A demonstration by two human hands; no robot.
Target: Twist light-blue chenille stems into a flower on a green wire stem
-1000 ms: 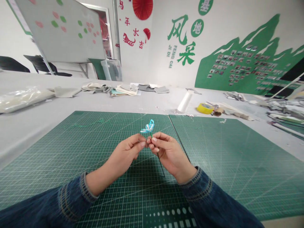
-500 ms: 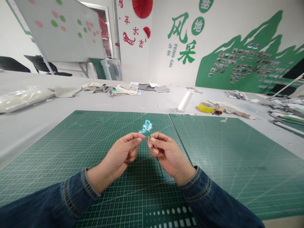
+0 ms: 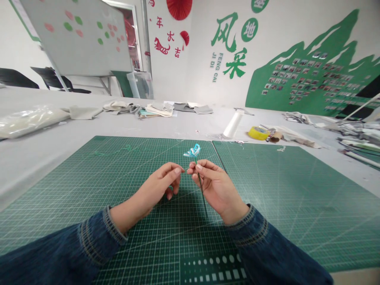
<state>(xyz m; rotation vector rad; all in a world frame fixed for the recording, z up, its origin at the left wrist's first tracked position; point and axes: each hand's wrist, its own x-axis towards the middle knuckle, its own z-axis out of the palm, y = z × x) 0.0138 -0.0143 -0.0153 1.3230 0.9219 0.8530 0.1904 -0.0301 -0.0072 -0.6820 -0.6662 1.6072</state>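
Note:
A small artificial flower [image 3: 194,151] with light-blue looped petals and whitish edges stands on a thin dark green stem [image 3: 203,196], above the cutting mat. My right hand [image 3: 215,182] pinches the stem just below the bloom, thumb and fingertips closed round it; the stem's lower end slants down past the palm. Left of the stem is my left hand [image 3: 162,184], its fingers loosely bent and somewhat apart. Nothing shows in it, and its fingertips lie close to the right fingertips, below the petals.
Two green gridded cutting mats [image 3: 142,225] lie side by side on the white table. Some green thread [image 3: 128,148] rests on the left mat. Farther back are a white thread cone [image 3: 234,124], yellow tape [image 3: 259,133], fabric pieces [image 3: 160,109] and a plastic-wrapped bundle [image 3: 32,120].
My left fingers have loosened from their pinch beside the bloom and dropped slightly. My right hand has moved the flower a little right and up, and the bloom has turned.

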